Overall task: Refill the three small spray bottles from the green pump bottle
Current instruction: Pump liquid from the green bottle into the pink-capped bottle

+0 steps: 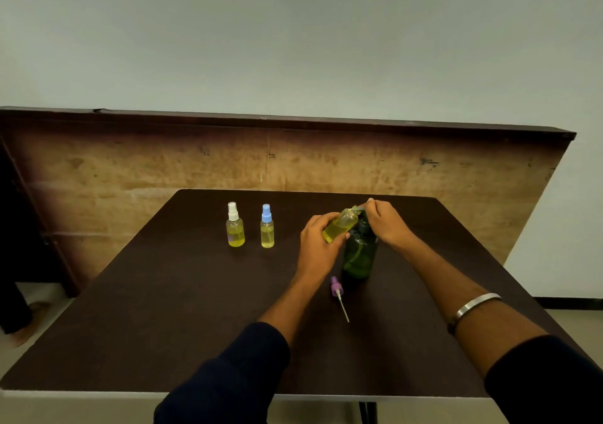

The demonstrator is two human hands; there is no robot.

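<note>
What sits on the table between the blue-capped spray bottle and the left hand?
Nothing: in the head view, bare dark table separates the blue-capped spray bottle from the left hand, which grips the tilted uncapped bottle.

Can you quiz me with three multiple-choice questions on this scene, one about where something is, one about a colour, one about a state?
1. Where does the purple spray cap lie?
A. on the table, near the green pump bottle
B. on the blue-capped bottle
C. in the right hand

2. What colour is the cap of the leftmost bottle?
A. blue
B. white
C. purple

3. How is the bottle in the left hand?
A. upright and capped
B. lying on the table
C. tilted, uncapped, at the pump spout

Key: 1 A, it lies on the table with its tube toward the camera; 2 B, white top; 3 C, the open bottle leans toward the spout under the right hand.
</note>
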